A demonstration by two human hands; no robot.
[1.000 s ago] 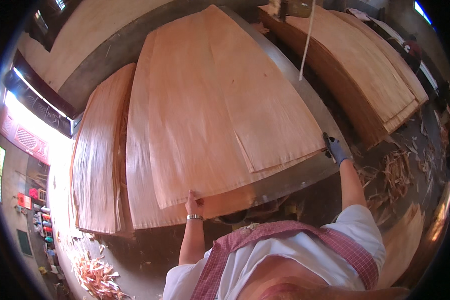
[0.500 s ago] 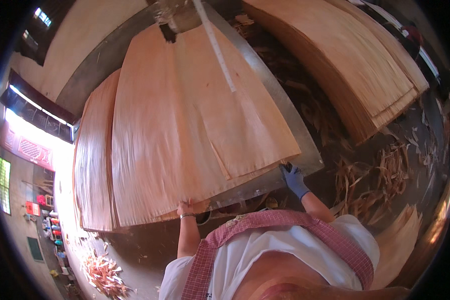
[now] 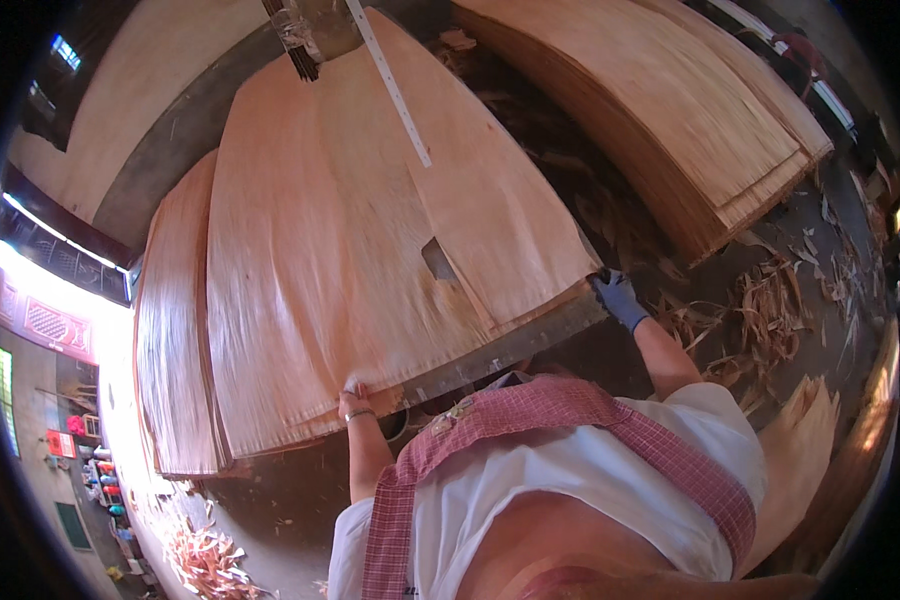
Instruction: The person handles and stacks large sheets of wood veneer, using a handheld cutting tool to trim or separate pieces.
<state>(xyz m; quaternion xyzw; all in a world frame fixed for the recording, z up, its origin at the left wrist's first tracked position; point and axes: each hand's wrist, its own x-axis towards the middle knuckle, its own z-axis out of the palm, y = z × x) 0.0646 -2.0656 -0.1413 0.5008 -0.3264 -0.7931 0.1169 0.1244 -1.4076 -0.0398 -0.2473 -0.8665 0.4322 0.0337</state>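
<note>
Gripping the near edge of a large veneer sheet [image 3: 370, 250], the left hand [image 3: 355, 402] pinches it close to the bench's near-left corner, a bangle on the wrist. The right hand [image 3: 618, 297], in a blue glove, is closed on the sheet's near-right corner, where the bench [image 3: 510, 350] shows its grey metal edge. The sheet lies flat across the bench on top of other sheets, its far end reaching toward a white strip [image 3: 395, 90] that lies along it.

Such a sheet looks very light and thin, floppy over its length and brittle along the grain; a torn hole [image 3: 438, 258] and a split already show near the right side. Holding it at two well-spread points on the near edge, as both hands do, seems the safest way, since one-point lifting would likely crack it.

No containers are in view. A second stack [image 3: 175, 330] sits beside the bench on the left, a taller stack [image 3: 670, 110] stands well apart at the right, and scraps [image 3: 770, 300] litter the floor.
</note>
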